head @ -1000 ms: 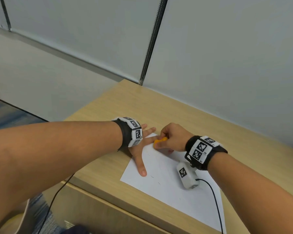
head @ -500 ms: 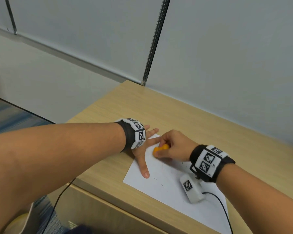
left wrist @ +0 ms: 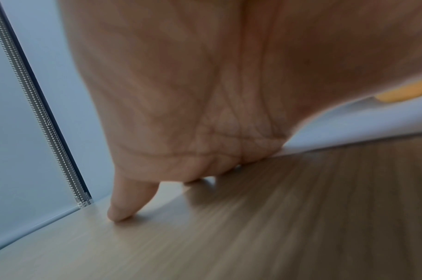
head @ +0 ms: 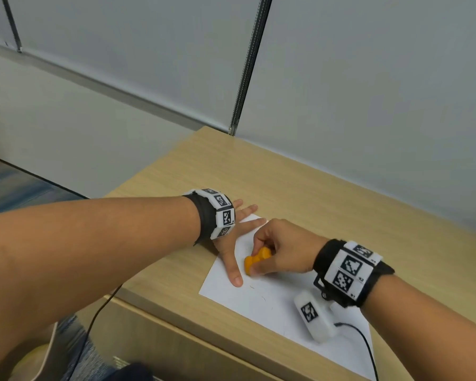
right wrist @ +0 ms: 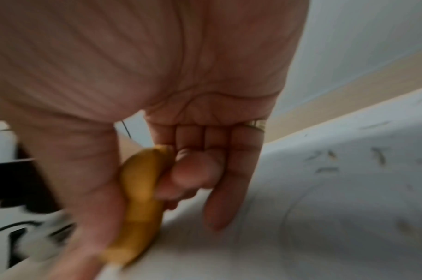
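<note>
Roughly midway, by my read: the right hand (head: 283, 251) has its grip closed on the orange eraser (head: 257, 261), pinched between thumb and curled fingers, lower end on the white paper (head: 272, 312) under the grip. The left hand (head: 227, 251) lies flat with straight fingers, pinning the sheet just left of the grip. Faint pencil strokes (head: 263, 298) show body-side of the grip, so rubbing is left; eraser stubby, waisted, round-ended.
</note>
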{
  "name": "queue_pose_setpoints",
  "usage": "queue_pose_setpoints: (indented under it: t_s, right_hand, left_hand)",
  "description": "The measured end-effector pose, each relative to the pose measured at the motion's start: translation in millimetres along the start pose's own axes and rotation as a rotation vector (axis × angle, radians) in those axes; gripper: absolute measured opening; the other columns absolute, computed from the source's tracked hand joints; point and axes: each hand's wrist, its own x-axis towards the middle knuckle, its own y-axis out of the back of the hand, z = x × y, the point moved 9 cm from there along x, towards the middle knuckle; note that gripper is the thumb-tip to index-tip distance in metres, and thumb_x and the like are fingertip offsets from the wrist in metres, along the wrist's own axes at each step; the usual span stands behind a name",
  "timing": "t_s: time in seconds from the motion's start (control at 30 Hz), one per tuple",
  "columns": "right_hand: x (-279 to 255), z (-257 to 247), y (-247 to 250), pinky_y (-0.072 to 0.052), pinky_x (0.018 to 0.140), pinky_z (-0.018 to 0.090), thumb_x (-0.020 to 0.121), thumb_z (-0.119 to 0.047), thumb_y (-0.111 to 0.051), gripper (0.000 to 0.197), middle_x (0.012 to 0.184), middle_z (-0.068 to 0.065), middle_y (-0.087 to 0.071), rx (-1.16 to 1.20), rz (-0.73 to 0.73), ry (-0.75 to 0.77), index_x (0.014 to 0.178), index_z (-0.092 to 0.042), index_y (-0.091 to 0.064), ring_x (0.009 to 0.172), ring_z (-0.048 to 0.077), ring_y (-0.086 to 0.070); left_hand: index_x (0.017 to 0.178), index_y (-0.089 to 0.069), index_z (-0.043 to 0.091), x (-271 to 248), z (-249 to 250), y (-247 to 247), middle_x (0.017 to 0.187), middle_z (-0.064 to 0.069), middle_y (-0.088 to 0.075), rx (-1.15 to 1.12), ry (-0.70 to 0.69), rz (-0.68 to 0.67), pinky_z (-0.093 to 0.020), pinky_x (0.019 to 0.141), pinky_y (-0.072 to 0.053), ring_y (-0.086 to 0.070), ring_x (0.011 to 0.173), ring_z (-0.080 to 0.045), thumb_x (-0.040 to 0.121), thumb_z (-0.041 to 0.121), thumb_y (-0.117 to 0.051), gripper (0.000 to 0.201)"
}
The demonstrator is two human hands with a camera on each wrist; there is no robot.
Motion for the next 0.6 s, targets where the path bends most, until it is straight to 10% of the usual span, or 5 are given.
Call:
queue_pose_setpoints:
  t_s: [0.17,0.4,0.6]
  right_hand:
    - [17.1,33.4,42.8,-0.062,0.069,0.04,0.074,-0.036,-0.088,0.027,0.072,0.001,-0.072,0.038,0.305,-0.122,0.08,-0.014,-0.073,0.06,0.013,-0.065]
    - [-11.2,-2.8,-11.0,-0.046,0.061,0.022,0.076,-0.036,-0.089,0.024,0.064,-0.016,-0.062,0.036,-0.059,0.053,0.08,-0.019,-0.072,0.057,0.001,-0.052]
    - [17.2,24.1,27.1,-0.059,0.075,0.042,0.073,-0.036,-0.09,0.025,0.074,-0.004,-0.07,0.109,0.235,-0.056,0.08,-0.02,-0.074,0.065,0.009,-0.062]
  left_hand:
    - [0.141,0.034,0.052,2.5,-3.3,-4.5,0.154,0.01,0.043,0.002,-0.005,0.008,-0.068,0.112,0.008,0.032,0.146,-0.027,0.038,0.098,-0.06,0.147]
    - [0.148,0.032,0.041,0.5,1.3,-0.4,0.157,0.002,0.04,0.02,0.015,-0.013,-0.061,0.118,0.005,0.031,0.146,-0.033,0.044,0.093,-0.066,0.151]
    - [0.142,0.032,0.053,3.2,-2.3,-3.9,0.154,0.007,0.043,0.01,-0.014,-0.007,-0.067,0.115,0.009,0.032,0.146,-0.031,0.018,0.106,-0.045,0.155]
